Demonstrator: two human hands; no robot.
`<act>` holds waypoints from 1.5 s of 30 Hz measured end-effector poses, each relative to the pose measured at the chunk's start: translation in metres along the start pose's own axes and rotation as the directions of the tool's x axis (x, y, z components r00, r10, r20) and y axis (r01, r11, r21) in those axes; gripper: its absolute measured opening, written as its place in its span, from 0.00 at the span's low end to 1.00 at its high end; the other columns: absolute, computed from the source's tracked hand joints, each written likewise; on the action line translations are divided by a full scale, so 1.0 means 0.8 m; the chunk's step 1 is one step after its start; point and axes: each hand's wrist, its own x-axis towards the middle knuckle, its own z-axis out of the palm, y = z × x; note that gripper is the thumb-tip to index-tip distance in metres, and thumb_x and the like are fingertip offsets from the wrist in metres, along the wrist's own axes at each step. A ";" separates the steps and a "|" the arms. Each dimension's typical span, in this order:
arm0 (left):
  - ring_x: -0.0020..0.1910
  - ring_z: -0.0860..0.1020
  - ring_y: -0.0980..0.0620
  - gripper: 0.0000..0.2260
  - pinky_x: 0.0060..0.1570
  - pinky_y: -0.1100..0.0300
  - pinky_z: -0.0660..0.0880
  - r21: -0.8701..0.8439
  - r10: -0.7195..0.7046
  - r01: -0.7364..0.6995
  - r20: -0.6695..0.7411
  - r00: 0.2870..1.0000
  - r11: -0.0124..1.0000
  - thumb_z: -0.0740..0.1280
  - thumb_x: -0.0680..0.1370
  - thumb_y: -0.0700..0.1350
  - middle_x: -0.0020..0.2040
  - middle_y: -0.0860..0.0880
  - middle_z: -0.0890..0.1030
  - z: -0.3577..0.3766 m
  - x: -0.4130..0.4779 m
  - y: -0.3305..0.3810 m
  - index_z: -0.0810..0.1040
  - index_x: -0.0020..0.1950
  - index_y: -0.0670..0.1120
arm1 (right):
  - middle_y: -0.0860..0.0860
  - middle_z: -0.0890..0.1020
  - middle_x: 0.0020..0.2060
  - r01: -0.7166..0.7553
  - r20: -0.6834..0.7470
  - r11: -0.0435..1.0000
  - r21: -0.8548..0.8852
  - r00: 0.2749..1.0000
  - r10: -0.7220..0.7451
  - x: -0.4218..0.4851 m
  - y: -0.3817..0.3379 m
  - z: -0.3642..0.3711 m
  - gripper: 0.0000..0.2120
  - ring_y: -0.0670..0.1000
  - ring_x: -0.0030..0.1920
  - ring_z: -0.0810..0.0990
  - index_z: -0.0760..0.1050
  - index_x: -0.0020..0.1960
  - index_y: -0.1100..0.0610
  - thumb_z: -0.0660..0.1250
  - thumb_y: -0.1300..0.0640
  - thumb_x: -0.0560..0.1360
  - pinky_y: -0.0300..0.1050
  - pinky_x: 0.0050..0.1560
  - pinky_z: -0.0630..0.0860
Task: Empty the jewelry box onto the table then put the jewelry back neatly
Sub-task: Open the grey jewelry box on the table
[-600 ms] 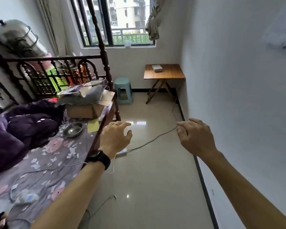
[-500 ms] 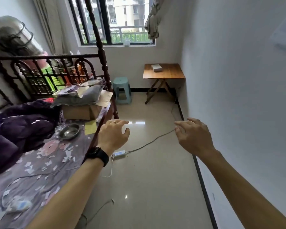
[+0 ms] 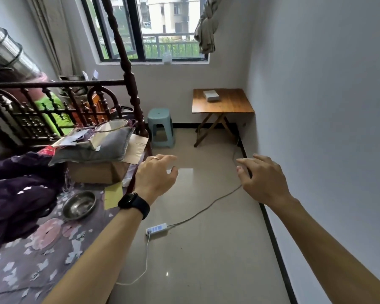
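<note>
A small white jewelry box [image 3: 211, 95] sits closed on a wooden folding table [image 3: 233, 104] in the far right corner under the window. Both my arms reach forward over the floor, well short of the table. My left hand [image 3: 155, 175], with a ring and a black watch on the wrist, hangs in the air with loosely curled fingers and holds nothing. My right hand [image 3: 262, 177] is also held out, fingers relaxed and spread, holding nothing. No jewelry is visible.
A bed [image 3: 42, 238] with a dark blanket, a metal bowl [image 3: 79, 205] and a cardboard box [image 3: 99, 172] fills the left side. A teal stool [image 3: 161, 126] stands by the table. A power strip [image 3: 156, 228] and its cable lie across the tiled floor.
The view has moved forward toward the table, which looks a little nearer. Both hands stay held out in front, holding nothing.
</note>
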 end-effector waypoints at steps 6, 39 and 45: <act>0.63 0.75 0.44 0.17 0.61 0.48 0.73 0.004 -0.035 0.035 -0.015 0.999 0.999 0.64 0.79 0.51 0.65 0.50 0.79 0.033 0.128 -0.020 0.77 0.68 0.56 | 0.47 0.81 0.61 0.009 0.005 0.999 0.038 1.000 -0.009 0.132 0.027 0.059 0.15 0.51 0.71 0.69 0.78 0.65 0.49 0.62 0.49 0.80 0.51 0.68 0.64; 0.67 0.74 0.46 0.18 0.64 0.49 0.72 -0.018 -0.070 0.070 -0.024 0.997 0.997 0.66 0.79 0.52 0.66 0.52 0.79 0.216 0.931 -0.179 0.77 0.69 0.55 | 0.46 0.80 0.63 -0.012 0.095 0.998 0.060 0.995 0.007 0.926 0.124 0.356 0.17 0.49 0.72 0.67 0.77 0.67 0.48 0.60 0.46 0.80 0.52 0.72 0.61; 0.66 0.74 0.47 0.17 0.62 0.51 0.72 -0.008 -0.080 0.080 -0.017 0.997 0.997 0.66 0.78 0.52 0.65 0.52 0.79 0.278 1.064 -0.217 0.78 0.68 0.56 | 0.47 0.80 0.63 -0.001 0.121 0.996 0.089 0.993 -0.010 1.063 0.143 0.433 0.17 0.50 0.73 0.66 0.76 0.67 0.48 0.60 0.46 0.80 0.55 0.73 0.62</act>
